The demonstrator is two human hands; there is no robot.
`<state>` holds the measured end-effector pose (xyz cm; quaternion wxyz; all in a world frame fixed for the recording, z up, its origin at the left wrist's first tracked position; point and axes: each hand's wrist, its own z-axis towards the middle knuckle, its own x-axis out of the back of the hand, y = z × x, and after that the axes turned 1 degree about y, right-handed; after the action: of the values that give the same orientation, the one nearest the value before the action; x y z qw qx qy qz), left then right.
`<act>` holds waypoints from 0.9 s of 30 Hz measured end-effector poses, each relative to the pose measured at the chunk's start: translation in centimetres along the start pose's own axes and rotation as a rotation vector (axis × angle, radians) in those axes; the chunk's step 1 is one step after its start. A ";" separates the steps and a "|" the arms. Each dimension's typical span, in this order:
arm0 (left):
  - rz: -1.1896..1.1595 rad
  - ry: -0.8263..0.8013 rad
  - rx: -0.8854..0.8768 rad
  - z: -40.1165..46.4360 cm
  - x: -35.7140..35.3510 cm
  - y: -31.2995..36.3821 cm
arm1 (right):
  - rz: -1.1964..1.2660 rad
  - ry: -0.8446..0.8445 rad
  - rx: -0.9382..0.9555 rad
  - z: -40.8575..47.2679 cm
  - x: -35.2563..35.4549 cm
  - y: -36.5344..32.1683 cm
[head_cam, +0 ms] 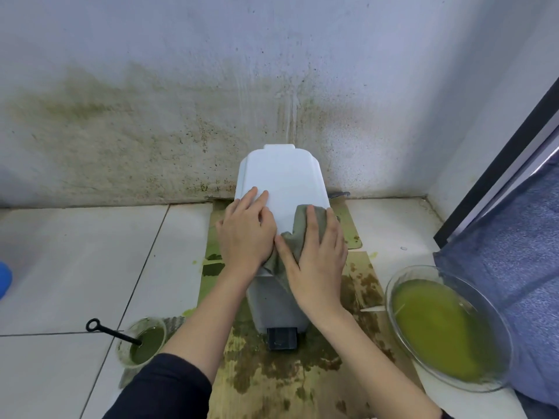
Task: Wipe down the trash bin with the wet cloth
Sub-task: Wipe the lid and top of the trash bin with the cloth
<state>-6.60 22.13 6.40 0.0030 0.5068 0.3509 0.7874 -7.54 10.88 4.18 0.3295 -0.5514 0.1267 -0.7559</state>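
Note:
A small trash bin [273, 300] with a grey body and a white lid [281, 179] stands against the wall, its black foot pedal [282, 338] facing me. A grey-green wet cloth [298, 234] lies over the lid's front right edge and hangs down the front. My right hand [314, 252] presses flat on the cloth. My left hand [246, 231] rests flat on the lid's left front corner, fingers together, touching the cloth's lower edge.
Stained cardboard [272, 379] lies under the bin. A glass bowl [487, 309] of green liquid sits at the right, a plastic cup [145, 343] of dark green liquid with a black stirrer at the left. Blue fabric [514, 237] and a dark door frame are at the right.

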 end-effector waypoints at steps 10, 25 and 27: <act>-0.026 -0.010 0.006 -0.5 -0.1 0.1 | 0.665 -0.341 -0.065 1.6 5.0 5.5; -0.080 -0.032 0.009 -0.3 0.1 0.1 | 0.815 -0.181 -0.266 1.9 5.2 3.5; -0.135 -0.035 0.009 -0.3 0.2 -0.1 | 0.617 -0.198 -0.197 0.2 4.9 2.2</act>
<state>-7.00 22.09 6.48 0.0598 0.4958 0.3877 0.7748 -7.41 6.15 6.77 0.4985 -0.5868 0.3272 -0.5478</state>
